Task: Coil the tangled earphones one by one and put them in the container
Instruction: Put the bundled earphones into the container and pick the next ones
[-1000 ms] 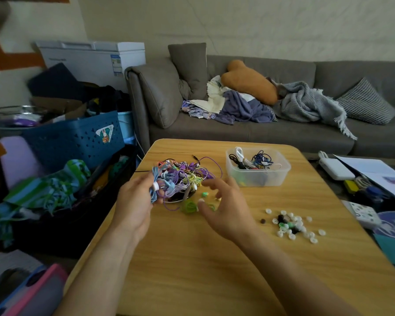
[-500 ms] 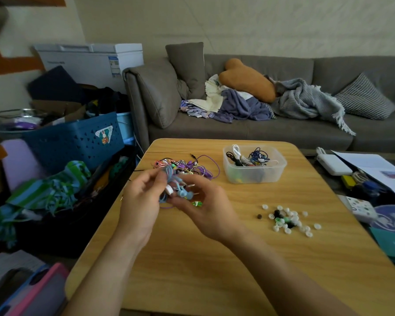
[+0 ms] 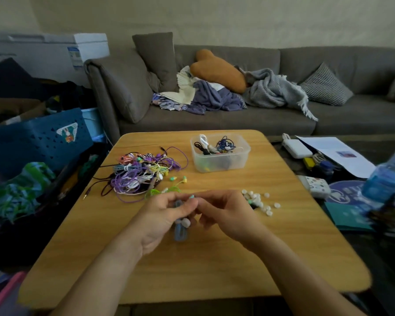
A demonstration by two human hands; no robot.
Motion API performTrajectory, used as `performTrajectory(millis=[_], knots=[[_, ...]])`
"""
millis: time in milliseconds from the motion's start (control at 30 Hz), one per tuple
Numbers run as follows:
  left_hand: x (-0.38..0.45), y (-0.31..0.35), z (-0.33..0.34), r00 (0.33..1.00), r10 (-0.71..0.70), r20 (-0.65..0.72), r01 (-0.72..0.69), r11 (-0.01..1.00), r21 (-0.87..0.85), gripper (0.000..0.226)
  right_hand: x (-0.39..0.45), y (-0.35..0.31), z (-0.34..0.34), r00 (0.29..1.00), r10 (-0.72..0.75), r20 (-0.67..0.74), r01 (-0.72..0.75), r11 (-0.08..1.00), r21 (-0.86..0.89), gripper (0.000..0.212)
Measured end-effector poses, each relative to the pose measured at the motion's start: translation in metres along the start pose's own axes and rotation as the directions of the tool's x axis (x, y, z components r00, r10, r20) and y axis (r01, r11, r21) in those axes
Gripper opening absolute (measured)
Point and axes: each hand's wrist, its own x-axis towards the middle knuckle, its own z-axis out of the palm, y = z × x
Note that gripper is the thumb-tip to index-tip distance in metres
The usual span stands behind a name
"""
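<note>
Head view, biggest first: grey sofa (image 3: 249, 119) along the back, piled with cushions and a grey blanket (image 3: 274, 90). Wooden table (image 3: 192, 258) in front of it, taking up most of the lower frame. Blue crate (image 3: 32, 137) off the table's left edge, loose papers (image 3: 335, 153) and a blurred water bottle (image 3: 385, 176) to the right. On the table's far left part, a tangled pile of earphones (image 3: 141, 176), purple, yellow, pink and green cords mixed. Clear plastic container (image 3: 219, 153) just right of the pile, several earphones already inside. Scatter of small white ear tips (image 3: 260, 201) near the right hand. Left hand (image 3: 162, 215) and right hand (image 3: 224, 213) meet over the table centre, fingertips touching. Left hand fingers curled around a blue earphone cord (image 3: 180, 233), looped bundle hanging below the palm, white bud at the fingers. Right hand fingers pinched together on the same cord's upper end, exact grip blurred.
</note>
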Motion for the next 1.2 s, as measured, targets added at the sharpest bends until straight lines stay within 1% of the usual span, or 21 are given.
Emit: performTrajectory(millis=[100,167,200,267,333,400,533,633,700,867,1000,1067,1133,1200], knots=[[0.011,-0.005,0.011,0.999,-0.032,-0.034,0.031,0.999,-0.025,0.035,-0.004,0.001,-0.012,0.998,-0.045,-0.038,0.038,0.983,-0.179,0.022],[0.017,-0.006,0.019,0.998,-0.047,-0.05,0.042,0.995,-0.085,0.022,-0.003,0.001,-0.017,0.995,-0.042,-0.095,0.02,0.974,-0.224,0.016],[0.019,-0.007,0.024,0.997,-0.044,-0.068,0.038,0.995,-0.087,0.018,-0.003,0.002,-0.018,0.991,-0.027,-0.13,0.0,0.98,-0.198,0.016],[0.022,-0.008,0.031,0.993,-0.025,-0.116,0.019,0.998,-0.056,0.016,-0.002,0.0,-0.021,0.981,0.005,-0.194,-0.022,0.996,-0.09,0.019],[0.023,-0.007,0.035,0.99,-0.002,-0.141,-0.007,0.998,-0.063,0.016,0.0,0.001,-0.024,0.973,-0.008,-0.232,-0.009,0.997,-0.072,0.018],[0.022,-0.005,0.037,0.987,0.017,-0.159,-0.03,0.996,-0.08,0.016,0.001,0.002,-0.027,0.972,-0.027,-0.232,0.0,0.993,-0.115,0.015],[0.021,-0.004,0.036,0.976,0.05,-0.214,-0.063,0.997,-0.053,0.012,0.001,0.002,-0.029,0.979,-0.027,-0.204,0.013,0.998,-0.069,0.008],[0.019,-0.003,0.035,0.98,0.062,-0.188,-0.07,0.997,-0.038,0.014,0.002,0.004,-0.029,0.973,-0.071,-0.22,0.023,0.976,-0.214,0.005],[0.017,-0.003,0.035,0.984,0.081,-0.161,-0.082,0.997,0.0,0.015,0.003,0.006,-0.029,0.969,-0.088,-0.233,0.022,0.962,-0.272,0.003],[0.013,-0.003,0.037,0.986,0.115,-0.124,-0.118,0.993,-0.014,0.016,0.002,0.004,-0.026,0.972,-0.079,-0.221,0.011,0.956,-0.293,0.003],[0.013,-0.006,0.038,0.99,0.076,-0.122,-0.084,0.995,-0.06,0.017,0.001,0.002,-0.023,0.976,-0.052,-0.214,-0.002,0.97,-0.245,0.005],[0.014,-0.008,0.039,0.991,0.049,-0.121,-0.059,0.995,-0.083,0.016,0.0,0.0,-0.023,0.978,-0.063,-0.197,0.016,0.972,-0.233,0.006],[0.015,-0.011,0.041,0.989,0.036,-0.147,-0.045,0.997,-0.059,0.014,0.0,0.0,-0.024,0.98,-0.076,-0.185,0.027,0.967,-0.255,0.005],[0.015,-0.015,0.044,0.983,0.04,-0.181,-0.042,0.999,-0.01,0.015,-0.001,0.0,-0.023,0.985,-0.055,-0.163,0.01,0.964,-0.265,0.008]])
